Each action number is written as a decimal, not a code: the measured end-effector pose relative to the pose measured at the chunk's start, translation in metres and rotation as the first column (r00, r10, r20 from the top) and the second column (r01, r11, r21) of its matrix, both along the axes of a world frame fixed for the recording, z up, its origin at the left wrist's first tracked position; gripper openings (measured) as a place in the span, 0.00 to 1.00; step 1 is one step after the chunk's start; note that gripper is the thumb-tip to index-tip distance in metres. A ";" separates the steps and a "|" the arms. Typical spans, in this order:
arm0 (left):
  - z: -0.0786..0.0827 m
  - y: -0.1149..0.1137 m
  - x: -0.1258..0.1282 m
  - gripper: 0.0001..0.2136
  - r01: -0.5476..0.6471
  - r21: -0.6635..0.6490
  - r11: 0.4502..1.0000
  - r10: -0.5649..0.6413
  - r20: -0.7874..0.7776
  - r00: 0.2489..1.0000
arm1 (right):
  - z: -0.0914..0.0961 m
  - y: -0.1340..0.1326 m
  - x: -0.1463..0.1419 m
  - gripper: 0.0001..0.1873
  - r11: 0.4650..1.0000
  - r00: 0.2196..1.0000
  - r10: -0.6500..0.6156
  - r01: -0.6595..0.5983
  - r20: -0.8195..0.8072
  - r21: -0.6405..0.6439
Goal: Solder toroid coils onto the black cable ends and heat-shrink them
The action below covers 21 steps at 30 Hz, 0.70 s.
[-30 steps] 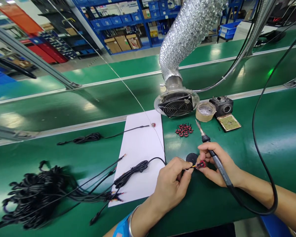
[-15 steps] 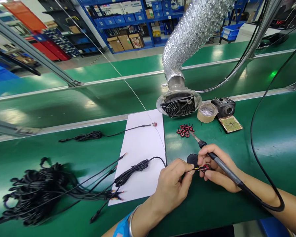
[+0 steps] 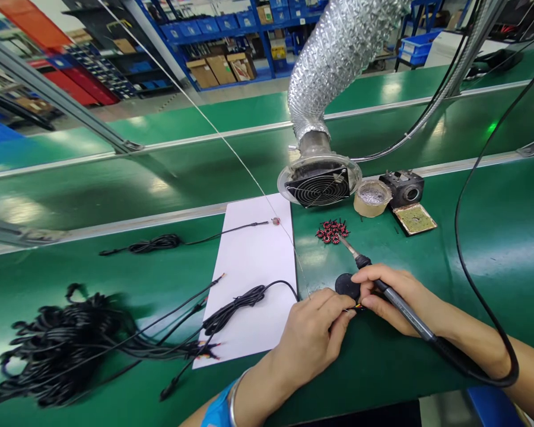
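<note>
My left hand (image 3: 315, 332) is closed, thumb and forefinger pinching the end of a black cable (image 3: 282, 283) whose coiled bundle lies on a white sheet (image 3: 253, 237). A thin solder wire runs down to the same fingers. In my right hand (image 3: 398, 299) lies a soldering iron (image 3: 398, 305), its tip pointing up and left toward a pile of small red-and-black ring parts (image 3: 332, 231). The right thumb and fingertips also pinch at short yellow and dark wires (image 3: 358, 305) between the hands. Beyond the fingertips sits a black round disc (image 3: 347, 286), partly covered.
A fume extractor (image 3: 323, 187) hangs above the bench. Right of it stand a tub of solder scraps (image 3: 372, 198), an iron holder (image 3: 404, 187) and a sponge tray (image 3: 415, 219). A large heap of black cables (image 3: 62, 344) lies left; one cable with a ring part (image 3: 276, 221) rests on the sheet.
My right hand has shifted slightly left and closer to the left fingertips. The red ring part seen in its fingers before is now hidden. The iron is still held.
</note>
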<state>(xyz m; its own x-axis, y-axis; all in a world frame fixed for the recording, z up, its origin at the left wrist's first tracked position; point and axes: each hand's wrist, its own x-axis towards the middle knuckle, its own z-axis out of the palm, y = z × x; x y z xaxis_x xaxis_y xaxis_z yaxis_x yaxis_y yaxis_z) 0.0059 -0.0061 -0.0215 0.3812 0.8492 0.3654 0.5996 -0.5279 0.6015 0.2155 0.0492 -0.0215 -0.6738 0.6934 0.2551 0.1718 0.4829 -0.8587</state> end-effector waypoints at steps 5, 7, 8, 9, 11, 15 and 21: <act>0.000 -0.001 0.002 0.05 0.000 0.026 1.000 0.000 -0.013 1.000 | 0.000 -0.003 -0.002 0.13 0.999 0.999 -0.021 0.020 0.028 0.027; 0.000 -0.001 0.002 0.05 -0.028 0.030 0.999 0.028 -0.002 1.000 | 0.002 -0.005 -0.002 0.14 0.999 0.999 -0.020 0.021 0.028 -0.037; 0.001 -0.001 0.002 0.05 -0.042 0.031 0.999 0.042 0.004 0.999 | 0.003 -0.005 -0.002 0.16 0.997 1.000 -0.018 0.020 0.025 -0.074; 0.001 -0.001 0.002 0.05 -0.051 0.032 0.998 0.051 0.009 0.999 | 0.004 -0.005 -0.002 0.17 0.994 1.000 -0.018 0.020 0.020 -0.106; 0.002 -0.001 0.002 0.05 -0.056 0.035 0.998 0.056 0.017 0.998 | 0.007 -0.005 -0.002 0.19 0.988 1.000 -0.023 0.023 0.004 -0.153; 0.002 -0.001 0.002 0.06 -0.041 0.029 0.999 0.040 0.034 0.999 | 0.010 -0.004 -0.003 0.20 0.973 0.999 -0.044 0.040 -0.010 -0.228; 0.001 0.000 0.002 0.05 -0.006 0.032 0.999 0.004 0.037 0.999 | 0.011 -0.005 -0.006 0.19 0.966 0.998 -0.059 0.055 -0.008 -0.253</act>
